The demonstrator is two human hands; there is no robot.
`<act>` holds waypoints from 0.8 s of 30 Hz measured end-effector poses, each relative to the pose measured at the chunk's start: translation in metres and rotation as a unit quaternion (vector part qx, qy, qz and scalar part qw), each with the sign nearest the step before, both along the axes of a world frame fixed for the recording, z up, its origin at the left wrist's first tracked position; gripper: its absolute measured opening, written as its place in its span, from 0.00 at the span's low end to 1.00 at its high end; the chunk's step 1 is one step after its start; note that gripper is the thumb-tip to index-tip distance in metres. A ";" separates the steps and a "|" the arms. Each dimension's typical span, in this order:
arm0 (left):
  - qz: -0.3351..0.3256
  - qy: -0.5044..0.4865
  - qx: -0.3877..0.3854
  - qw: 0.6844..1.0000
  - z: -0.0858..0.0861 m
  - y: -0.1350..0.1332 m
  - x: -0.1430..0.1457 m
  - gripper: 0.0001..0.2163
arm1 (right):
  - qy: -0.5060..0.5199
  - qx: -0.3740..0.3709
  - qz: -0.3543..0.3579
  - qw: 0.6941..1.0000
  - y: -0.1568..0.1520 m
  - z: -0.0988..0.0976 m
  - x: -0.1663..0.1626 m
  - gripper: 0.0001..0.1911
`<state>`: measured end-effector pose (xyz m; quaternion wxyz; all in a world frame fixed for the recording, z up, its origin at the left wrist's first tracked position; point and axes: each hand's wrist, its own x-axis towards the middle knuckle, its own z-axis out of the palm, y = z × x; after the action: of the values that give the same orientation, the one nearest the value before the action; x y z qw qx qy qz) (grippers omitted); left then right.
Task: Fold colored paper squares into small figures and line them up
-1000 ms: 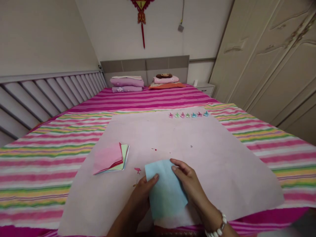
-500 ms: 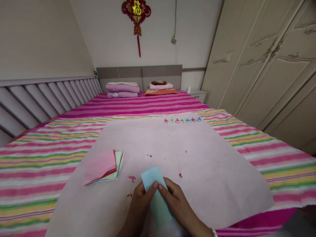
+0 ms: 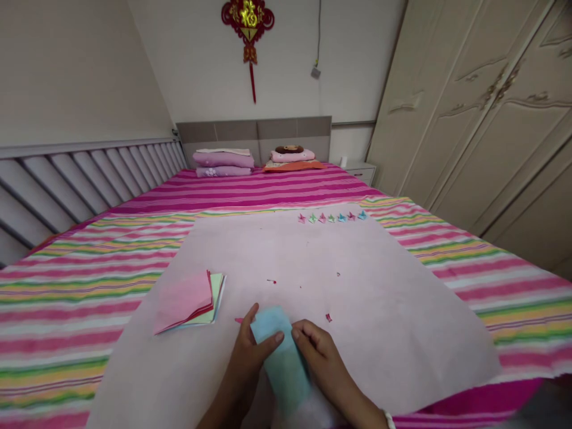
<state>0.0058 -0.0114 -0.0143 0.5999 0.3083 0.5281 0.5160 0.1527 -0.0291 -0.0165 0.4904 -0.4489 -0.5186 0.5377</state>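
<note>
So, from the left, a stack of coloured paper [image 3: 185,301] lies on the pale sheet [image 3: 402,310]. Your left hand [image 3: 245,351] grips the blue paper [image 3: 286,375], thumb on top, at the sheet's near side; your right hand [image 3: 322,357] pinches its right edge. Beyond, small folded shapes [image 3: 331,218] line the far edge. You seem to be mid-fold; next probably calls for matching edges, then pressing the crease.

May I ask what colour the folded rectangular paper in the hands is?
The paper is light blue; see the head view.
</note>
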 end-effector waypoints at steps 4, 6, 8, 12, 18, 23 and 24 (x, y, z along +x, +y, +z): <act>-0.019 -0.013 -0.012 1.000 0.004 -0.007 0.004 0.41 | 0.004 -0.010 0.007 1.000 -0.002 0.000 -0.005 0.20; -0.030 -0.024 0.001 0.999 0.005 -0.009 0.006 0.35 | 0.006 -0.022 0.011 1.000 -0.003 -0.001 -0.006 0.20; -0.036 -0.012 0.021 0.999 0.005 -0.008 0.007 0.28 | -0.010 -0.021 0.007 1.000 -0.002 -0.002 -0.004 0.21; -0.042 0.056 0.073 0.995 0.017 0.003 -0.005 0.22 | -0.069 0.016 0.001 0.997 0.001 0.000 0.008 0.20; -0.170 0.255 0.178 0.935 0.048 0.009 -0.024 0.13 | -0.191 0.077 0.110 0.972 0.001 0.017 0.020 0.17; -0.260 0.266 0.175 0.912 0.054 0.004 -0.023 0.07 | -0.202 0.079 0.131 0.967 0.002 0.022 0.021 0.17; -0.252 0.264 0.172 0.915 0.054 0.004 -0.024 0.08 | -0.188 0.072 0.126 0.971 0.002 0.021 0.023 0.18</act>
<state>-0.0185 -0.0072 0.0397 0.4866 0.6543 0.4754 0.3303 0.1757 -0.0270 0.0044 0.3436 -0.4367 -0.6908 0.4626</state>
